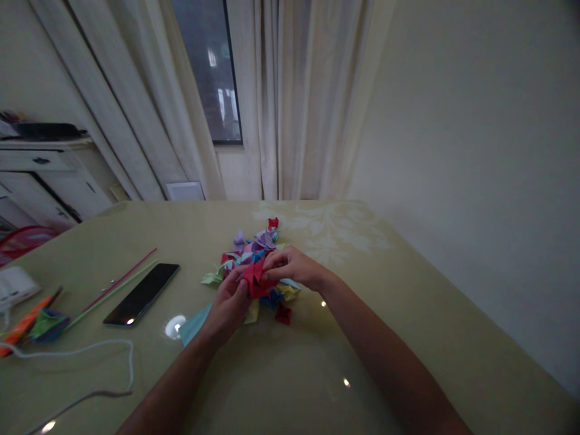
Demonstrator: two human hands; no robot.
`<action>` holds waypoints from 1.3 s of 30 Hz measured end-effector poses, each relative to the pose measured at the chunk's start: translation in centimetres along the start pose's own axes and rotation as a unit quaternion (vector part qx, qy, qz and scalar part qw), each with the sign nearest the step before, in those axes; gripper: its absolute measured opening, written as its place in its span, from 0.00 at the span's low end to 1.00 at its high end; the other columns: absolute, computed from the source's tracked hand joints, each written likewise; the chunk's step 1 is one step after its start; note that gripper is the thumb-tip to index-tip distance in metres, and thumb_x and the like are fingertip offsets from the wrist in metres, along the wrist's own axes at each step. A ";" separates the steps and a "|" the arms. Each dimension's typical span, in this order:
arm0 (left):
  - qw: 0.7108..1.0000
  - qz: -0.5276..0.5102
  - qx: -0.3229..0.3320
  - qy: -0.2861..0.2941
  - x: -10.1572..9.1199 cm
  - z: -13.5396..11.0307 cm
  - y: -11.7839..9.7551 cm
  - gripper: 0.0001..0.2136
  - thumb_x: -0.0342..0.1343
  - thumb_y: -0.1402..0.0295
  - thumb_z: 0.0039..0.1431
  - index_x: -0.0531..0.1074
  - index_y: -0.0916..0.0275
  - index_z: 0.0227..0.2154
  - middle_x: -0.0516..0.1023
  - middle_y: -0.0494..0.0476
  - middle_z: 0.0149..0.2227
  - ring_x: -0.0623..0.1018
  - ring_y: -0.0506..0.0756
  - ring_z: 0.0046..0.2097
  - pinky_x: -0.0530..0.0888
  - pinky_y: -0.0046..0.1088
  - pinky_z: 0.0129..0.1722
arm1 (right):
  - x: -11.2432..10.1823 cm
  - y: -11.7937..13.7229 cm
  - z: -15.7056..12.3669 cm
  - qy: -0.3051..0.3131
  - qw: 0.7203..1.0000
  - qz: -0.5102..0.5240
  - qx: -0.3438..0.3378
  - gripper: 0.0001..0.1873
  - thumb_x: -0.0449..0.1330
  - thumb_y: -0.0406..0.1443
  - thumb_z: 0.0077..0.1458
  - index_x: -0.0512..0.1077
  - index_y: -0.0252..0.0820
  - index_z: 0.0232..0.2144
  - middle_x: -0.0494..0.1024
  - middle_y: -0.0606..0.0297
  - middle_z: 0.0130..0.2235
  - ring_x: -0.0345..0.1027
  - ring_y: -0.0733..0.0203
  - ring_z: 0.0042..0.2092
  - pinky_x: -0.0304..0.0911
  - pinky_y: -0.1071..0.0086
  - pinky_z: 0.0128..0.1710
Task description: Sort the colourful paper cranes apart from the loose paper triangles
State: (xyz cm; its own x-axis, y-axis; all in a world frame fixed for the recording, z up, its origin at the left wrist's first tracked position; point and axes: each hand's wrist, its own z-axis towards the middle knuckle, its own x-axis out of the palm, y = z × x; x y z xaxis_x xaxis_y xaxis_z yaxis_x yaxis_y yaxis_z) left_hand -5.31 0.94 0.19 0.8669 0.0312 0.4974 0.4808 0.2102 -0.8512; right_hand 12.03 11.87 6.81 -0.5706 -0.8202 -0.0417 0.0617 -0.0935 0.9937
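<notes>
A folded piece of red paper (256, 280) is held between both hands above the table. My left hand (230, 302) pinches its left side, thumb on the near face. My right hand (290, 266) grips its right edge, fingers curled around the fold. Behind and below lies a pile of folded paper pieces (264, 240) in purple, blue, pink, green and yellow, partly hidden by my hands. A small dark red folded piece (283, 313) rests at the pile's near side. Light blue paper (194, 324) shows beside my left forearm.
Left of the pile lies a black phone (142, 295), with thin pink and green sticks (115, 289) beyond it. An orange pen-like item (27, 326), a white cable (90, 346) and a white adapter (16, 287) are farther left. A wall borders the table's right side.
</notes>
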 end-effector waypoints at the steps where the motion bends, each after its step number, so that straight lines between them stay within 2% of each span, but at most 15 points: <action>1: 1.000 0.008 0.000 -0.002 0.0 0.0 0.0 0.22 0.71 0.51 0.57 0.78 0.57 0.49 0.84 0.54 0.42 0.82 0.51 0.39 0.78 0.24 0.42 | 0.0 -0.1 0.0 -0.002 1.000 -0.002 -0.002 0.19 0.78 0.47 0.43 0.83 0.36 0.27 0.78 0.65 0.30 0.68 0.63 0.33 0.64 0.69 0.35; 7: 0.998 0.056 0.011 -0.014 -0.2 0.0 0.1 0.24 0.69 0.47 0.57 0.78 0.59 0.48 0.84 0.57 0.42 0.81 0.53 0.39 0.78 0.26 0.40 | 0.2 -0.4 0.2 -0.019 1.000 -0.007 -0.001 0.19 0.78 0.47 0.42 0.83 0.37 0.26 0.76 0.67 0.28 0.65 0.65 0.30 0.61 0.71 0.32; 12: 0.996 0.078 0.029 -0.027 -0.3 0.1 0.0 0.22 0.67 0.47 0.60 0.78 0.58 0.48 0.84 0.56 0.43 0.81 0.53 0.39 0.78 0.26 0.40 | 0.6 -0.5 0.3 -0.024 1.000 0.003 0.009 0.19 0.78 0.47 0.41 0.81 0.37 0.25 0.76 0.67 0.26 0.66 0.65 0.29 0.60 0.71 0.31; 17: 0.996 0.082 0.035 -0.012 0.3 0.0 -0.8 0.21 0.71 0.49 0.55 0.79 0.56 0.45 0.84 0.54 0.40 0.81 0.52 0.35 0.77 0.25 0.35 | 0.6 -1.0 0.5 -0.036 0.999 0.006 0.032 0.17 0.76 0.44 0.41 0.80 0.36 0.24 0.75 0.68 0.25 0.65 0.65 0.28 0.59 0.70 0.30; 23: 0.996 0.072 0.031 -0.036 0.2 0.1 -0.6 0.22 0.72 0.50 0.55 0.79 0.59 0.45 0.84 0.55 0.40 0.83 0.55 0.39 0.80 0.28 0.40 | 0.9 -0.7 0.4 -0.032 0.999 0.015 0.021 0.19 0.78 0.46 0.40 0.80 0.36 0.23 0.76 0.68 0.27 0.65 0.66 0.29 0.58 0.71 0.30; 28: 0.996 0.070 0.030 -0.035 -0.1 0.2 -0.3 0.21 0.71 0.53 0.57 0.79 0.60 0.46 0.85 0.57 0.43 0.83 0.56 0.41 0.80 0.30 0.41 | 1.3 -0.5 0.4 -0.034 0.999 0.011 0.019 0.20 0.78 0.47 0.40 0.81 0.36 0.25 0.76 0.67 0.27 0.66 0.65 0.29 0.58 0.72 0.29; 32: 0.994 0.080 0.047 -0.055 0.0 0.3 -0.5 0.21 0.73 0.53 0.54 0.79 0.59 0.45 0.85 0.57 0.43 0.83 0.57 0.42 0.80 0.32 0.44 | 1.4 -0.5 0.4 -0.037 0.999 0.003 0.016 0.19 0.77 0.47 0.42 0.82 0.37 0.26 0.76 0.67 0.28 0.66 0.65 0.29 0.60 0.72 0.29; 36: 0.991 0.101 0.055 -0.065 0.0 0.3 -0.5 0.19 0.74 0.54 0.53 0.79 0.59 0.43 0.84 0.55 0.41 0.83 0.55 0.40 0.79 0.30 0.42 | 1.4 -0.6 0.5 -0.038 0.999 -0.014 0.005 0.18 0.76 0.47 0.43 0.81 0.37 0.25 0.76 0.66 0.28 0.67 0.64 0.29 0.61 0.72 0.28; 39: 0.989 0.110 0.063 -0.074 -0.1 0.3 -0.4 0.18 0.74 0.56 0.54 0.80 0.58 0.43 0.85 0.55 0.44 0.83 0.55 0.42 0.80 0.29 0.44 | 1.4 -0.7 0.7 -0.054 0.998 -0.033 -0.008 0.18 0.76 0.47 0.44 0.83 0.38 0.26 0.77 0.65 0.29 0.68 0.63 0.30 0.62 0.72 0.28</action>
State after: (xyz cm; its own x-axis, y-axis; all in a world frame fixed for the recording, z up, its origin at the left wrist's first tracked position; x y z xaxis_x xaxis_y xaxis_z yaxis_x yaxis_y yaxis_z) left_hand -5.66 1.15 0.51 0.9157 0.2314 0.3287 0.2537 0.3016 -0.9191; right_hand 10.63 11.18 6.16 -0.6586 -0.7464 -0.0950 0.0335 -0.1552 0.9873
